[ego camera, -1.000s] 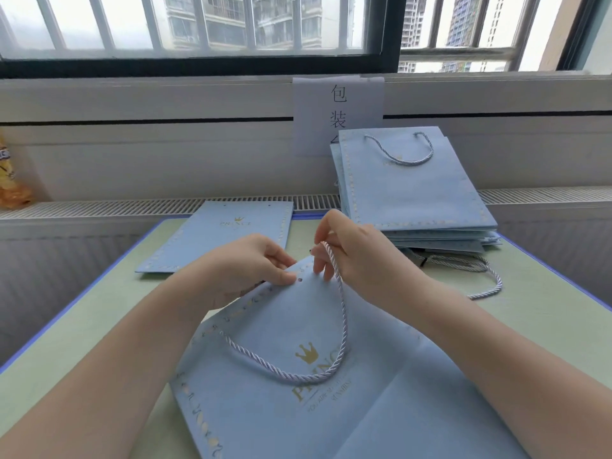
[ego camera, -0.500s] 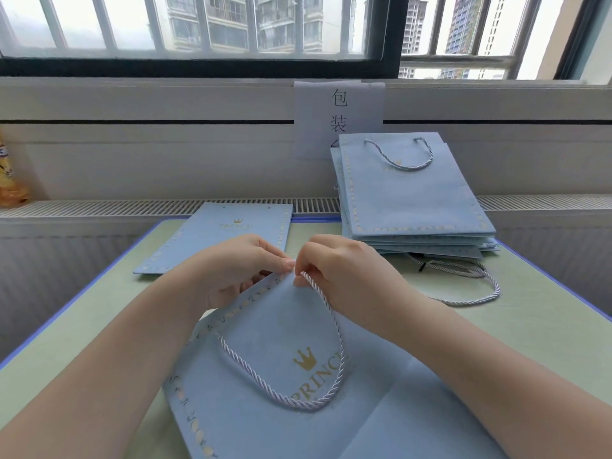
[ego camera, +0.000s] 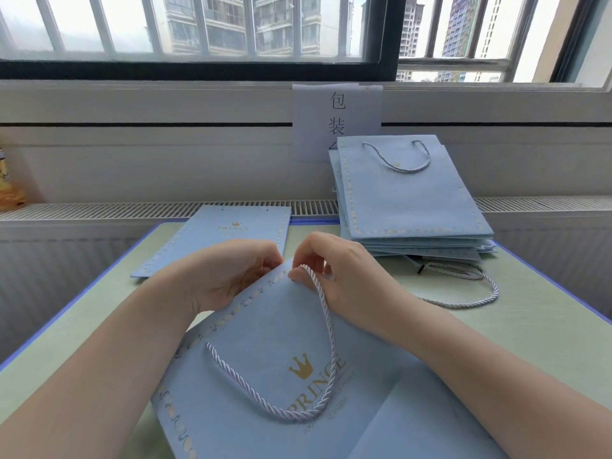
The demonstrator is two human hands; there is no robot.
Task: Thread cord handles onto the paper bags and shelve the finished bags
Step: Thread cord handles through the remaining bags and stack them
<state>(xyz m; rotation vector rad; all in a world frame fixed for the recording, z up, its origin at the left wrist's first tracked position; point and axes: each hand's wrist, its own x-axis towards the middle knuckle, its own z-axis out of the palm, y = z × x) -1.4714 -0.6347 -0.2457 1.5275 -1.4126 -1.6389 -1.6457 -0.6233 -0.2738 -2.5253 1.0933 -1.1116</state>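
Observation:
A flat light-blue paper bag (ego camera: 265,326) with a gold crown and PRINCE print lies tilted in front of me on the table. A twisted white cord (ego camera: 326,329) loops across its face, one end running into a hole at the left. My left hand (ego camera: 228,276) grips the bag's top edge. My right hand (ego camera: 334,270) pinches the cord's other end at that top edge, close to the left hand's fingertips. The hole there is hidden by my fingers.
A stack of blue bags (ego camera: 410,200), the top one with a cord handle, leans at the back right. Loose cords (ego camera: 463,283) lie in front of it. One blue bag without a handle (ego camera: 225,236) lies flat at the back left. The green table (ego camera: 82,326) has a blue edge.
My right hand has lowered the cord end from above the bag down to its top edge, beside my left hand. The bag has shifted slightly.

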